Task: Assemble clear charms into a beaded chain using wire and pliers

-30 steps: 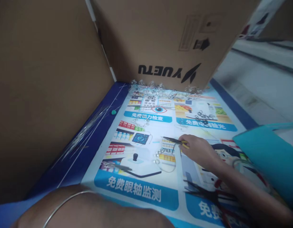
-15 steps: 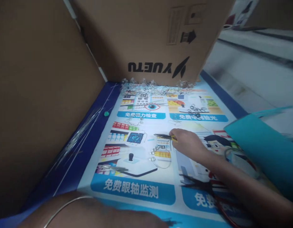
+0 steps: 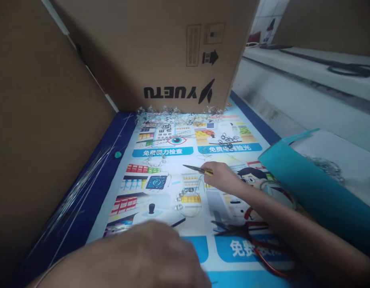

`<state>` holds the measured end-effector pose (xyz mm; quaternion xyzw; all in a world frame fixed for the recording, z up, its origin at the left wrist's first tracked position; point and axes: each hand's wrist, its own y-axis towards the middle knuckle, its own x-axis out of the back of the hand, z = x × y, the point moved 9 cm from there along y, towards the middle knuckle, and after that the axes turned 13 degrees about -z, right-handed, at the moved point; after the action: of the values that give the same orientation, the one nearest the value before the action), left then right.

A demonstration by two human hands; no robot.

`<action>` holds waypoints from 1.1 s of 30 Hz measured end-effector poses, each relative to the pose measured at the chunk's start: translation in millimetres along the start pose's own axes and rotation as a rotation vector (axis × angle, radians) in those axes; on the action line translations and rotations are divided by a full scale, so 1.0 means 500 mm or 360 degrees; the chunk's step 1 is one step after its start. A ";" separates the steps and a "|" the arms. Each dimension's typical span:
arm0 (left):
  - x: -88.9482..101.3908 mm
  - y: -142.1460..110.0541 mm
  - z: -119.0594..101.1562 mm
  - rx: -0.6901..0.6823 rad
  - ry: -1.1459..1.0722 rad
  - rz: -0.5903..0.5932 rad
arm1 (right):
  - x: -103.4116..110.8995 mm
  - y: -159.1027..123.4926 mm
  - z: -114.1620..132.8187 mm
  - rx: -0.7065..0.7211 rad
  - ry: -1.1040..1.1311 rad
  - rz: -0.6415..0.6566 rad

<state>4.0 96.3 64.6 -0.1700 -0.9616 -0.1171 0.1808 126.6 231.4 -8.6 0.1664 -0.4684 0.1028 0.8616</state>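
Observation:
My right hand [image 3: 219,175] is closed around a pair of thin-nosed pliers [image 3: 193,168] with yellow on the handles, the dark tip pointing left. Just below the pliers, a loop of wire with clear beads [image 3: 179,199] lies on the printed sheet. In the lower foreground my left hand [image 3: 143,256] is large and blurred, its back towards me; its fingers are hidden, with a thin bracelet at the wrist. Under my right forearm lie scissors [image 3: 261,256] with red handles and dark blades, partly covered.
A tall cardboard box [image 3: 161,52] stands at the back, with more cardboard [image 3: 37,120] along the left. Clear beaded pieces [image 3: 173,116] line the box's foot. Thin wires [image 3: 77,188] lie at left, dark rings [image 3: 228,142] behind my right hand. A turquoise tray [image 3: 299,176] sits at right.
My left hand has risen higher into view, over the lower part of the sheet. The view has shifted to the right. My right hand still holds the pliers above the sheet.

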 end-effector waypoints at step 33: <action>-0.003 0.147 0.161 0.0241 0.0025 -0.0466 | 0.055 -0.044 0.106 0.0287 0.0488 -0.0257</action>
<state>7.6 186.4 3.2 -0.0131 -0.9807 -0.0708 0.1817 107.8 191.2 37.3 0.2624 -0.3055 0.0990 0.9100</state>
